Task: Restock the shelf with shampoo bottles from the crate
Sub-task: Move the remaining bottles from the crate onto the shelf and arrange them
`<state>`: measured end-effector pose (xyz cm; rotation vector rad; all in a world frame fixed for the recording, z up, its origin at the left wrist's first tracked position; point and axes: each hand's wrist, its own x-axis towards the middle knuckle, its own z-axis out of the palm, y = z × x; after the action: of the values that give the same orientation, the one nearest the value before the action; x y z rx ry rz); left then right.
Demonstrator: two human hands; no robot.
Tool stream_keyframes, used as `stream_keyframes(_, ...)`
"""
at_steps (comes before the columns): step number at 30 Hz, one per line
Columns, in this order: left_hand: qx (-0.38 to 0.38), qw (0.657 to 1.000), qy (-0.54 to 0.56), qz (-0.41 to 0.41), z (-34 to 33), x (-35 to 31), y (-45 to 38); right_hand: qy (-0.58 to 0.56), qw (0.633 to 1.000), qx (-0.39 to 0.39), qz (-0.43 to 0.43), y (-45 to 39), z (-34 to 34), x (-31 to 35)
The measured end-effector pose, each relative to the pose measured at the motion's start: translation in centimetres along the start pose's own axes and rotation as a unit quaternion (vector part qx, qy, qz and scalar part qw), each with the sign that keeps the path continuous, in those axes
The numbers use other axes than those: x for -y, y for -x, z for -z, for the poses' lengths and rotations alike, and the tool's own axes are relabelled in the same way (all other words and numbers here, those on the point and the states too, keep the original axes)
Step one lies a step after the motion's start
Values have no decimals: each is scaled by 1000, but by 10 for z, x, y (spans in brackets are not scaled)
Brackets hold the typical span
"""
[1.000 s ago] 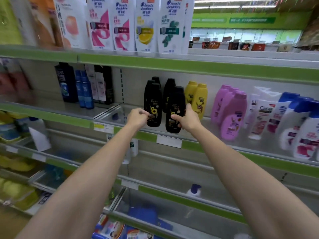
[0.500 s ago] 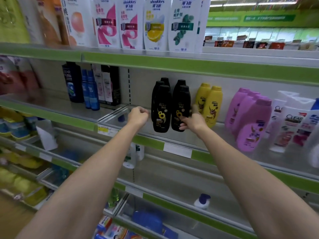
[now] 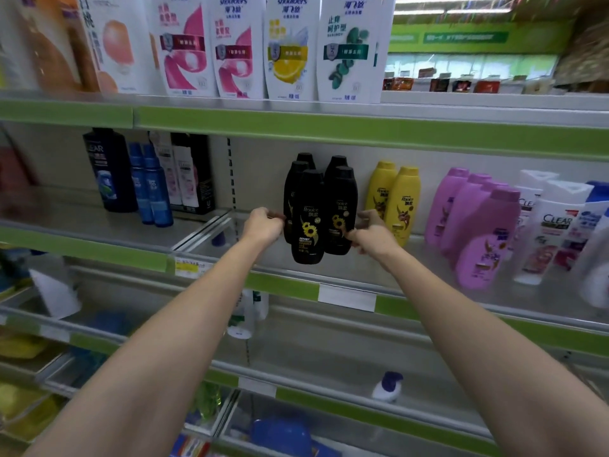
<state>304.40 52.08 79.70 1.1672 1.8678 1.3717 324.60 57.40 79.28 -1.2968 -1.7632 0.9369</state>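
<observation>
Several black shampoo bottles with sunflower labels stand in a tight group on the middle shelf (image 3: 283,285). My left hand (image 3: 263,225) is curled against the left side of the group, fingers on the front-left black bottle (image 3: 308,219). On the other side, my right hand (image 3: 372,235) grips the lower right side of the front-right black bottle (image 3: 341,209), thumb on its label. Both bottles stand upright on the shelf. The crate is out of view.
Two yellow bottles (image 3: 402,206) stand just right of my right hand, then pink bottles (image 3: 484,232) and white Clear bottles (image 3: 553,225). Left are blue bottles (image 3: 151,186) and a dark Clear bottle (image 3: 108,173). Refill pouches (image 3: 290,47) fill the shelf above.
Both hands have pushed the two front black bottles back from the shelf edge and closer together, against the rear ones. The camera has shifted left and nearer.
</observation>
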Motion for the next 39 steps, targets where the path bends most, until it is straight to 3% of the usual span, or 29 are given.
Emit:
stream_keyframes(7,-15,1000,-12,-9,2,-10,-10,7,999,-18,-27,4,-2,9)
stream_keyframes(12,37,999,10,37,-4,-14,-16,-135,987,-56,-63,7,-14,18)
stream_keyframes(15,91,993,68,8,-11,-12,-19,-210,972,-75,-70,5,-27,24)
stream_keyframes(19,142,975,171,12,-22,-4,-34,-249,961,-83,-84,-3,-46,27)
stream_keyframes(23,187,963,190,29,-40,21,-64,-253,959,-94,-91,-3,-56,29)
stream_keyframes(29,185,950,250,32,-27,2,-29,-264,957,-85,-92,-2,-68,35)
stream_keyframes(33,209,922,320,59,-29,0,-22,-317,939,-74,-108,-6,-85,38)
stream_keyframes(36,236,894,373,78,-32,-1,-22,-340,927,-105,-119,-7,-98,41)
stream_keyframes(39,242,888,383,80,-33,0,-23,-334,924,-141,-117,-5,-107,43)
